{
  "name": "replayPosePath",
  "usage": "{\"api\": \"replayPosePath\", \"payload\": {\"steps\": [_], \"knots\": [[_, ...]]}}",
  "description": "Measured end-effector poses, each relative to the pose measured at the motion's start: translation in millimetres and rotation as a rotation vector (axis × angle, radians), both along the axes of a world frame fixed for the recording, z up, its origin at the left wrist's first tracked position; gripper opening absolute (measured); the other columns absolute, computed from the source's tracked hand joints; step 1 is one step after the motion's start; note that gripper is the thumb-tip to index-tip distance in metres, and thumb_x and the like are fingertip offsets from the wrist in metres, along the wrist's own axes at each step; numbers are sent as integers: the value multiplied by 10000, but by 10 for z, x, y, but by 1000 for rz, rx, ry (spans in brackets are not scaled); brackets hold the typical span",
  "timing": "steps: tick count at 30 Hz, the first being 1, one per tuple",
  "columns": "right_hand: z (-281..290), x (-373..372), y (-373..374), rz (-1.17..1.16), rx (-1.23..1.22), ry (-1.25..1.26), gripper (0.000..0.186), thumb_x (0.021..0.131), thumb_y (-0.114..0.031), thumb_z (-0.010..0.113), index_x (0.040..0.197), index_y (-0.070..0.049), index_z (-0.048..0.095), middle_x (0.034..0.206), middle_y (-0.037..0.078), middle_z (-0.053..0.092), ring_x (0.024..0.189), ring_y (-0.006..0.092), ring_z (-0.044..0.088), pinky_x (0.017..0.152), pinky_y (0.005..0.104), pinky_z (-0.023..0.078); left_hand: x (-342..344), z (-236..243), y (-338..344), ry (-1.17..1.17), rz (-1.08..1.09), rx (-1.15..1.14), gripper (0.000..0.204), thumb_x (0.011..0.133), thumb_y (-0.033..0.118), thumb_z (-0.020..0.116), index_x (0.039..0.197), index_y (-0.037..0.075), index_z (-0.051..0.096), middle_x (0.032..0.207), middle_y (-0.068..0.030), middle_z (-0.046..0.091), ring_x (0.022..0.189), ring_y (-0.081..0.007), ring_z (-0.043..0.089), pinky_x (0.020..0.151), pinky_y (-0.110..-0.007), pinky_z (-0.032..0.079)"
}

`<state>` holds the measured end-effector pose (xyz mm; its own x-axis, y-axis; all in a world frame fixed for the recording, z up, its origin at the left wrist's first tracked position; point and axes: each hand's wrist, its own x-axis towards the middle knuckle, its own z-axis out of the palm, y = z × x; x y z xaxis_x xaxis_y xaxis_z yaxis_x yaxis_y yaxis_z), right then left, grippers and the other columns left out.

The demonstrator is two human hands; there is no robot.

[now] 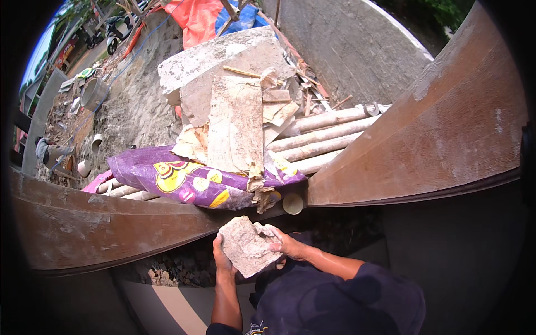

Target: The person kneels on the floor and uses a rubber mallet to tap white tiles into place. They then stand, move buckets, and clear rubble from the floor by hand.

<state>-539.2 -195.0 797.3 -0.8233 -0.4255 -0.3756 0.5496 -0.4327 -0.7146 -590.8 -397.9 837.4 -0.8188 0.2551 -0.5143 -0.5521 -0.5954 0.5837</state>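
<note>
A rough pale chunk of stone or concrete point(245, 245) is held low in front of my body, gripped by both hands. My left hand point(222, 254) is closed on its left side. My right hand point(282, 244) grips the right side. Just beyond them stands a brown wooden board point(111, 223), with a small beige cylinder point(293, 204) at its middle. Behind that, a purple printed sack point(142, 170) lies over several pale pipes point(318, 142), beside a dusty board point(234, 117) and torn paper.
Another brown panel point(424, 128) rises at right. Farther off are a concrete block point(223, 47), red point(192, 22) and blue tarps, a bucket point(95, 94) and a grey wall point(357, 50). Another person point(47, 151) is at far left. Rubble point(173, 273) lies beneath the near board.
</note>
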Motion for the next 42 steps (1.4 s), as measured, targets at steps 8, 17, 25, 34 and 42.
{"api": "replayPosePath", "payload": {"steps": [8, 17, 25, 34, 42], "knots": [[87, -203, -72, -342, -249, -62, 1001, 768, -485, 707, 1475, 0, 189, 1406, 106, 405, 1306, 221, 399, 1117, 370, 281, -737, 452, 253, 56, -201, -133, 816, 940, 660, 294, 1384, -17, 393, 1346, -173, 505, 1216, -301, 516, 1036, -414, 408], [682, -2531, 730, -970, -485, 471, 852, 811, -645, 574, 1433, -126, 310, 1372, 123, 446, 1221, 305, 500, 938, 479, 497, -126, 802, -13, 523, -313, -567, 909, 893, 600, 507, 1498, 21, 153, 1546, -204, 209, 1434, -333, 212, 1148, -478, 160], [565, -3723, 1394, -1276, 34, 247, 954, 885, -614, 519, 1490, -19, 83, 1434, 304, 288, 1103, 414, 574, 871, 434, 522, 2660, -739, -1489, -647, -450, -1400, 510, 902, 394, 591, 1166, -42, 598, 1076, -205, 667, 1003, -268, 625, 879, -369, 469], [391, -1994, 70, -548, 12, 259, 582, 987, -448, 452, 1320, 29, 446, 1065, 167, 617, 844, 206, 662, 767, 330, 542, 3470, -1918, -1484, -809, -342, -1221, 524, 904, 432, 580, 1139, -35, 613, 1031, -182, 676, 972, -252, 628, 857, -363, 472], [492, -1201, -285, 382, 161, 389, 444, 969, -308, 553, 1275, 14, 529, 1037, 121, 654, 865, 148, 649, 777, 279, 512, 3722, -2241, -781, -556, -41, -1189, 551, 914, 470, 572, 1159, -23, 606, 1066, -160, 667, 1004, -225, 612, 881, -346, 457]]}}
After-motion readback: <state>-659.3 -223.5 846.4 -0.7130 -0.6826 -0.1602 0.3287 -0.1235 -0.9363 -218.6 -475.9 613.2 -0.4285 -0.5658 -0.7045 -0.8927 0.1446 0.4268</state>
